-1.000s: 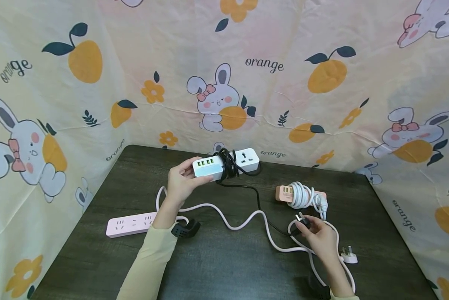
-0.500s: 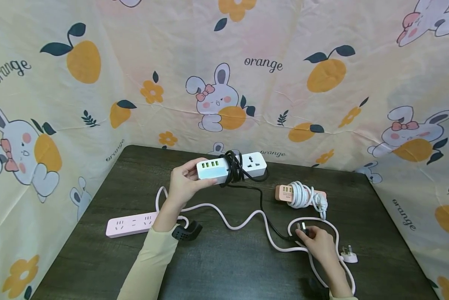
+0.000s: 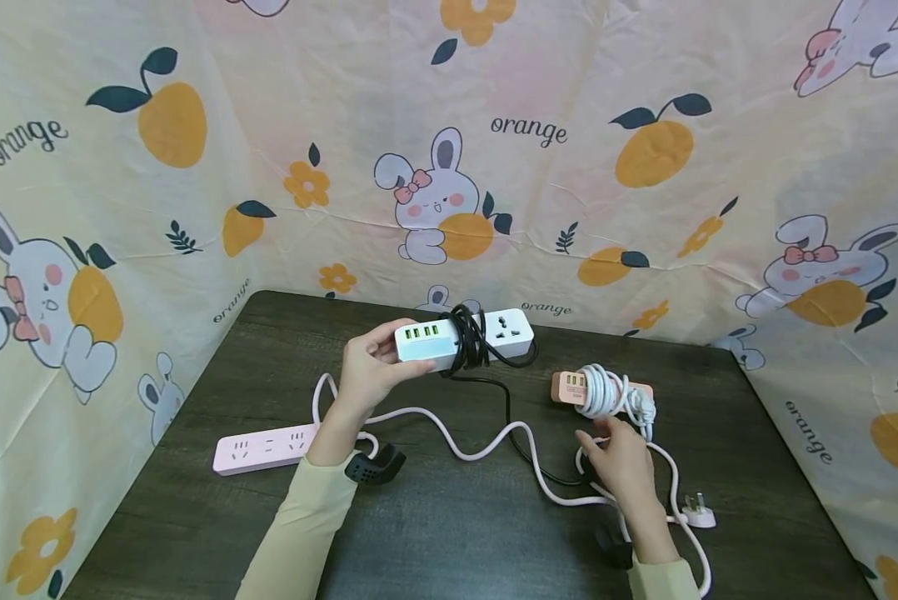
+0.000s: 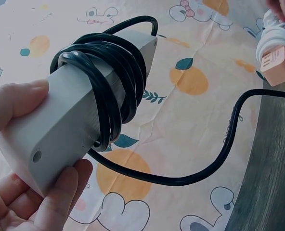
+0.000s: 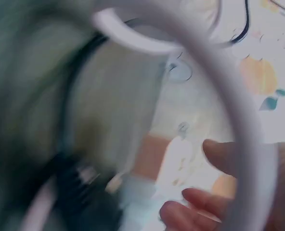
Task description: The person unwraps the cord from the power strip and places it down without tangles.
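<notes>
In the head view my left hand (image 3: pixel 366 371) holds up a white power strip (image 3: pixel 428 343) by its USB end. The thumb is on one side and the fingers are on the other, as the left wrist view shows. A black cord (image 4: pixel 125 72) is wound round the strip's middle, and its loose length runs down to the right. My right hand (image 3: pixel 623 467) has its thumb and fingers apart, with nothing between them. It is just below an orange-pink power strip (image 3: pixel 569 387) wrapped in white cord (image 3: pixel 601 393); whether it touches that cord I cannot tell. The black plug (image 5: pixel 87 197) is blurred in the right wrist view.
A pale pink power strip (image 3: pixel 261 450) lies at the left of the dark table (image 3: pixel 449 533). Its long cord (image 3: pixel 449 440) snakes right, looping around my right hand to a white plug (image 3: pixel 698 512). A patterned cloth (image 3: pixel 329 100) hangs behind.
My right hand has let go of the black plug and moved slightly up toward the orange-pink strip. The left hand has shifted a little right and down with the white strip.
</notes>
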{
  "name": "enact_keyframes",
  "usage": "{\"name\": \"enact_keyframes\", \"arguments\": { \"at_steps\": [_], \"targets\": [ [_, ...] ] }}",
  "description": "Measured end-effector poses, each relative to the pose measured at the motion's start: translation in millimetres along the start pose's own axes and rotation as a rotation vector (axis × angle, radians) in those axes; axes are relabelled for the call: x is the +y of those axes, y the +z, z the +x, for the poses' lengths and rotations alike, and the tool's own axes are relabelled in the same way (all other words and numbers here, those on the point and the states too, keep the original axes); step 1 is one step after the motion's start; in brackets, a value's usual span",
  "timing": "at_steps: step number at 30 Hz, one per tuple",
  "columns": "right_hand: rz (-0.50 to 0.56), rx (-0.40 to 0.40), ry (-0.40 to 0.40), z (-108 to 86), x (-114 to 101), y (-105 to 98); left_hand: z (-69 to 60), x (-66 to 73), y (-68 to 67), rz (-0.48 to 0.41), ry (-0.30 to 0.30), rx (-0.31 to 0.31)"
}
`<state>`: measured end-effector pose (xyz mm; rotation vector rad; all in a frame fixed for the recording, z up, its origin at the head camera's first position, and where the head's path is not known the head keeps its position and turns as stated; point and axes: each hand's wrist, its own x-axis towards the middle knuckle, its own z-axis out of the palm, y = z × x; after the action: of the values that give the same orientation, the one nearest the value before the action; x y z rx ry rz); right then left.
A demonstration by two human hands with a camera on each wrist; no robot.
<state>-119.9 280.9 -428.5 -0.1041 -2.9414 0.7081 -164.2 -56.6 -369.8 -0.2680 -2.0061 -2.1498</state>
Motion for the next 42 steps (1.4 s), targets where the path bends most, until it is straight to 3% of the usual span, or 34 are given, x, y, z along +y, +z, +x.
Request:
{"name": "enact_keyframes", "arguments": {
  "at_steps": [3,6,9,12,16,24,28,31,35,37,40,42],
  "targets": [
    [0.091,0.052,-0.139,9.8,-22.6,5.4,-0.5,-0.1,1.1,-0.005,-0.001,-0.004],
    [0.201,0.066,-0.334,20.2,-47.0,14.5,-1.2,1.0,2.7,-0.011,-0.003,-0.013],
    [0.276,0.02,-0.511,30.7,-68.1,25.4,-2.2,3.1,4.6,-0.035,-0.014,-0.023],
    [0.336,-0.067,-0.596,40.4,-83.1,35.7,-2.8,5.3,6.1,-0.066,-0.018,-0.038],
    [0.421,-0.155,-0.575,48.1,-92.6,41.9,-3.2,6.5,6.4,-0.083,-0.007,-0.052],
    [0.534,-0.135,-0.463,58.4,-89.1,32.2,-3.3,3.5,2.0,-0.097,-0.024,-0.069],
    [0.46,-0.074,-0.391,62.0,-84.8,20.0,-3.3,3.0,-0.1,-0.11,-0.025,-0.101],
    [0.507,0.018,-0.311,66.4,-81.4,10.1,-3.8,2.3,-1.2,-0.114,-0.028,-0.146],
    [0.793,0.111,-0.192,68.5,-78.2,-4.2,-4.3,-0.7,-1.4,-0.099,-0.042,-0.206],
    [0.951,0.143,-0.169,66.0,-77.1,-12.6,-4.3,-3.5,-1.6,-0.078,-0.049,-0.212],
    [1.136,0.149,-0.243,59.4,-73.6,-24.0,-4.0,-6.8,-1.9,-0.055,-0.061,-0.187],
    [1.187,0.094,-0.354,55.0,-68.6,-28.7,-3.5,-8.6,-2.3,-0.041,-0.067,-0.153]
  ]
}}
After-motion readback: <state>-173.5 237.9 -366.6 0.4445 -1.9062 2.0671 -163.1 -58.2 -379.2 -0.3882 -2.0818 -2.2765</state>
